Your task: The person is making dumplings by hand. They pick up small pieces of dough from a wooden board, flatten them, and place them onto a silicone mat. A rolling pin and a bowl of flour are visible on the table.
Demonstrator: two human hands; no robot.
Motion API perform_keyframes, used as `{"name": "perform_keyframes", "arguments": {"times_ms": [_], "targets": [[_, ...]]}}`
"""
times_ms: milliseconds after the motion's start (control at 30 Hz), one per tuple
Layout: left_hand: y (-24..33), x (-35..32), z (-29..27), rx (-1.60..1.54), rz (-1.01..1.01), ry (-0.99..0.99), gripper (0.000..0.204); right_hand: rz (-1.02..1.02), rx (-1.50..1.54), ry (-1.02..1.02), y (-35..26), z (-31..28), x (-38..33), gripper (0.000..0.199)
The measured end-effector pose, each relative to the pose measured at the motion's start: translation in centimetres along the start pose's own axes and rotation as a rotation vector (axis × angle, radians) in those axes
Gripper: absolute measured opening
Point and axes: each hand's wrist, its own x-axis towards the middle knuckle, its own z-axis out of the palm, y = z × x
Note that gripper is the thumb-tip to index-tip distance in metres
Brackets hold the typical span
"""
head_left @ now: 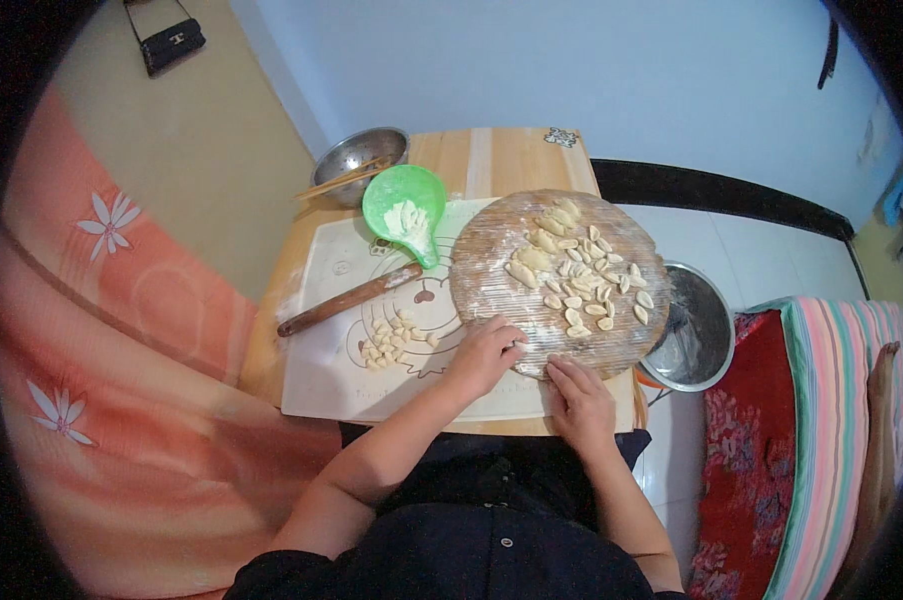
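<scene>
My left hand (489, 352) rests at the near left rim of a round ridged board (481, 250), fingers pinched on a small pale dough piece (520, 345). My right hand (579, 398) lies on the board's near edge, its fingers stretched out over the floured ridges; whether anything is under the fingertips is hidden. Several small shaped dough pieces (574, 302) and some larger folded ones (559, 217) are spread over the board's far and right parts. Left of my left hand, a cluster of small cut dough lumps (391, 342) sits on a white printed mat (316, 380).
A wooden rolling pin (346, 301) lies across the mat. Behind it stands a green scoop (396, 185) with flour, beside a metal colander (343, 152) with chopsticks (346, 178). A metal basin (706, 325) stands right of the wooden table (471, 150). Orange cloth (151, 380) hangs at left.
</scene>
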Motion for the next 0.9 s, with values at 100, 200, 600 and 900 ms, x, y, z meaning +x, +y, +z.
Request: {"name": "perform_keyframes", "arguments": {"times_ms": [100,200,600,900], "targets": [[0.2,0.1,-0.2,0.109,-0.034,-0.010,0.017,0.006,-0.007,-0.016,-0.2,-0.2,0.2,0.038],[0.7,0.9,-0.4,0.240,-0.147,-0.051,0.035,0.008,-0.032,-0.030,-0.2,-0.2,0.2,0.039],[-2.2,6.2,-1.6,0.319,-0.422,-0.331,0.125,0.013,-0.016,-0.043,-0.4,-0.4,0.3,0.035],[-2.4,7.0,-1.3,0.260,-0.406,-0.115,0.101,-0.001,-0.033,-0.036,-0.2,-0.3,0.2,0.038]]}}
